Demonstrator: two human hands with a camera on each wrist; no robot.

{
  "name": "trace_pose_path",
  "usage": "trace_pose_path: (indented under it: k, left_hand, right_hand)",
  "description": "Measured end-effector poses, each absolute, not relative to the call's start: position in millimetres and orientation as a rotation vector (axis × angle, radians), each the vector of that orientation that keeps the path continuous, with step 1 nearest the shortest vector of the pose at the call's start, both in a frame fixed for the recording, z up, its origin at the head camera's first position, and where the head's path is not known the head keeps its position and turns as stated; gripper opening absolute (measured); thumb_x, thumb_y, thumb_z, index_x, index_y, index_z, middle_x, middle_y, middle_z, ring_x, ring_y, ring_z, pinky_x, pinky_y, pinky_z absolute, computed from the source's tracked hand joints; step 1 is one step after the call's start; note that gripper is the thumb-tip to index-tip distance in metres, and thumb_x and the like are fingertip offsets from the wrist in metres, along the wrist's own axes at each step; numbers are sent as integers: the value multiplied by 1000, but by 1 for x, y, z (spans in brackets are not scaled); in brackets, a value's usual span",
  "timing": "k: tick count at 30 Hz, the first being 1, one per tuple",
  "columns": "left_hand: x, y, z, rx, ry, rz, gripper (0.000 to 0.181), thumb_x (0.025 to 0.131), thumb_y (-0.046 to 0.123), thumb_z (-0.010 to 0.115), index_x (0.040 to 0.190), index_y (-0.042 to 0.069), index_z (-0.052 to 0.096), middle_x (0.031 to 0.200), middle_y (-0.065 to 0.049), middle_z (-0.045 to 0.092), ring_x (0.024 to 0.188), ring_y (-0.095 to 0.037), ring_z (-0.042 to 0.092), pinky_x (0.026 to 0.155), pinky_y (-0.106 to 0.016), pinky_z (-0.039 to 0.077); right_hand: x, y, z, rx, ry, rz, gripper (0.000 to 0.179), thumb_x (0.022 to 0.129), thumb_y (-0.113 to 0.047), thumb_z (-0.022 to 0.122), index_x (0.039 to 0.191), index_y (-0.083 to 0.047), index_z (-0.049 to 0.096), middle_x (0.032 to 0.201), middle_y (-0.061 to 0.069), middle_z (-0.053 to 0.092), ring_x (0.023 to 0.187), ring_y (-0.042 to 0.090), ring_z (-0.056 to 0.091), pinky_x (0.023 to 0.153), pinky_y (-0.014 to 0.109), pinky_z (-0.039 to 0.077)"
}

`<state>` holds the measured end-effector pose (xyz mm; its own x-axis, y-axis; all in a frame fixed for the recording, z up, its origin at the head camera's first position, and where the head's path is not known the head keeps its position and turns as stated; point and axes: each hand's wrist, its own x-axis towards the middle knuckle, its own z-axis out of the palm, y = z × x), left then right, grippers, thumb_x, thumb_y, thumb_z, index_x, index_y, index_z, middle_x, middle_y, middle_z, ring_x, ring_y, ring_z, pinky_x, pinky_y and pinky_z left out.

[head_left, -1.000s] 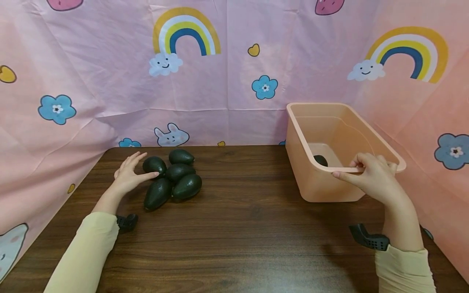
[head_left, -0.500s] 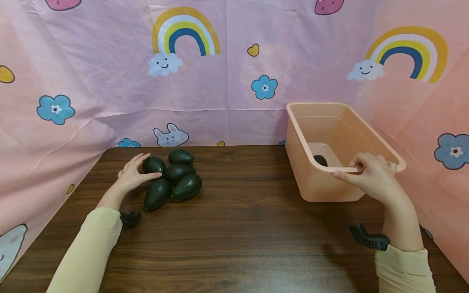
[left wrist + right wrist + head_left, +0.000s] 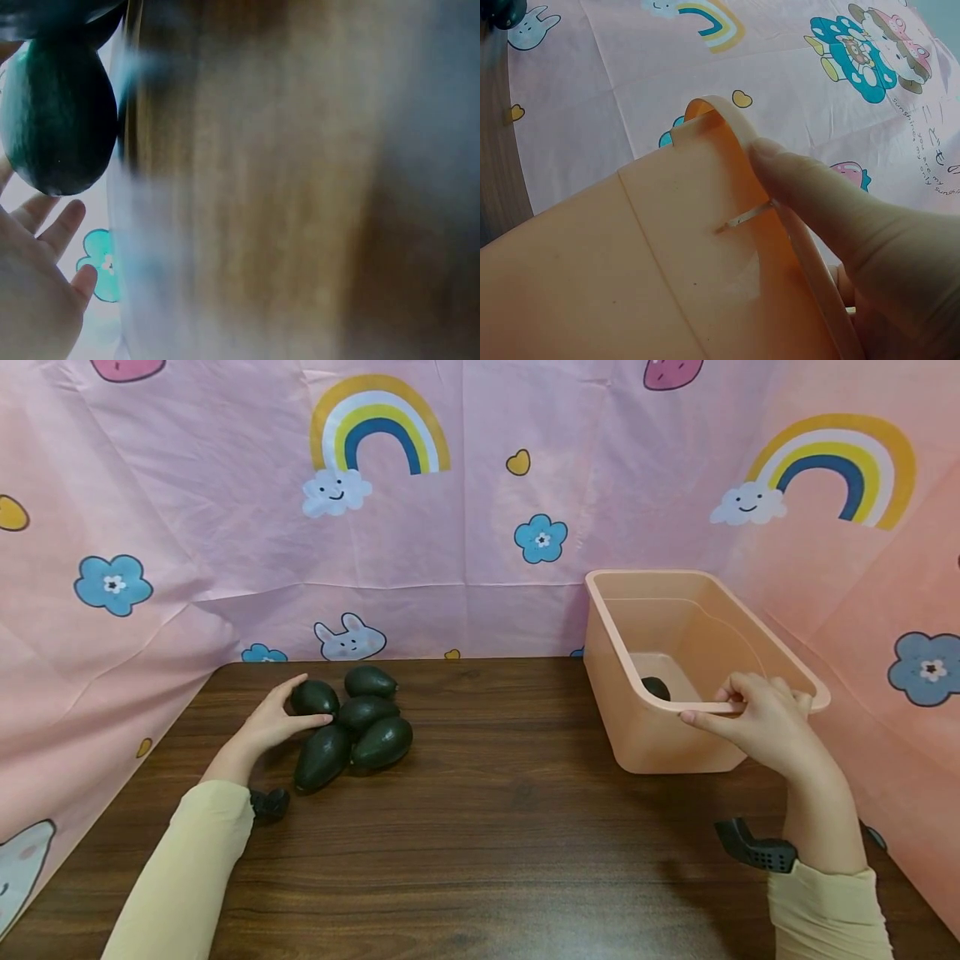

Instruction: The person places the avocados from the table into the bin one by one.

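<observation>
My left hand (image 3: 272,725) has its thumb and forefinger round the leftmost dark green avocado (image 3: 314,698) of a group on the table. In the left wrist view an avocado (image 3: 64,116) shows large above the spread outer fingers (image 3: 64,229). Several more lie close against it, among them the middle avocado (image 3: 367,713) and the front avocado (image 3: 323,758). On the right, my right hand (image 3: 767,718) grips the near rim of a peach plastic bin (image 3: 626,727), thumb outside, fingers inside. One avocado (image 3: 656,688) rests on the bin's floor, partly hidden by the rim.
The dark wood table (image 3: 487,852) runs between the group and the bin. A pink patterned cloth (image 3: 480,527) hangs behind and along both sides. Each wrist carries a black camera mount, such as the right mount (image 3: 756,847).
My left hand has moved slightly right, and its thumb and fingers have closed in round the leftmost avocado. The right hand and the bin have stayed still.
</observation>
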<state>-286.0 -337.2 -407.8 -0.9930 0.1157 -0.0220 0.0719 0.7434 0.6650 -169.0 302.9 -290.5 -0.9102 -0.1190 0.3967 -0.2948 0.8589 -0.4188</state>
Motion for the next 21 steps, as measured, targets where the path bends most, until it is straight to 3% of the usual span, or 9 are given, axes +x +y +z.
trace_pose_path:
  k: [21]
  left_hand:
    - [-290,-332,-406,64,2839,1157,105,81,49,72,154,8,8,151,-33,14,133,-54,20,99,-68,21]
  right_hand:
    - [-170,304,-290,299,-2697,683,38,77,-37,81,74,-8,56,65,4,47,71,28,33,73,60,9]
